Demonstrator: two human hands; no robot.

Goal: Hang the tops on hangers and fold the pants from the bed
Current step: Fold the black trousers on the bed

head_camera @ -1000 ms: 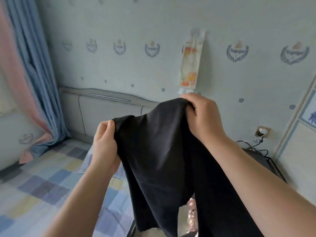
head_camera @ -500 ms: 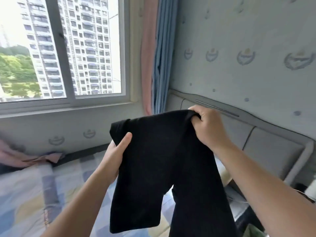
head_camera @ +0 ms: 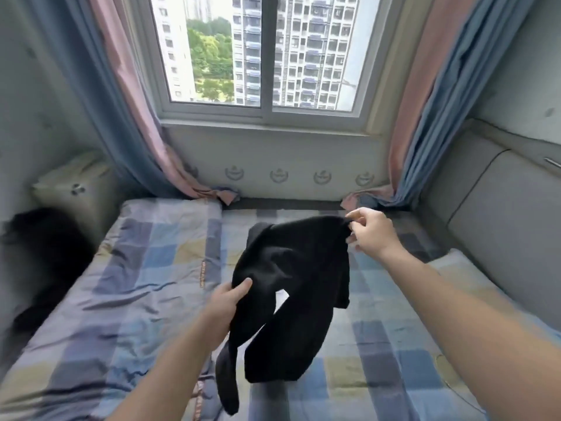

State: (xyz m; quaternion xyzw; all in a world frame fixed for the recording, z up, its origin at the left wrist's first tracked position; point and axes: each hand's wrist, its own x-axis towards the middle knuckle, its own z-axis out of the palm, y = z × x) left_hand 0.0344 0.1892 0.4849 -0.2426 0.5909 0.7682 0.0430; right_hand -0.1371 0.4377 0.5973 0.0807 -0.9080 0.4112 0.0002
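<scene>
Black pants hang in the air above the bed, waist toward the window, both legs dangling toward me. My left hand grips the left side of the pants near the hip. My right hand pinches the far right corner of the waistband with thumb and fingertips, other fingers spread. The leg ends trail down onto the checked sheet near the bed's front.
A checked blue, yellow and grey sheet covers the bed. A dark blurred heap lies at the bed's left edge beside a pale cushion. Curtains frame the window. A padded headboard runs along the right.
My view has swung left from the wall and headboard to face the window. The pants have come down from chest height to low over the bed, and my hands have spread apart.
</scene>
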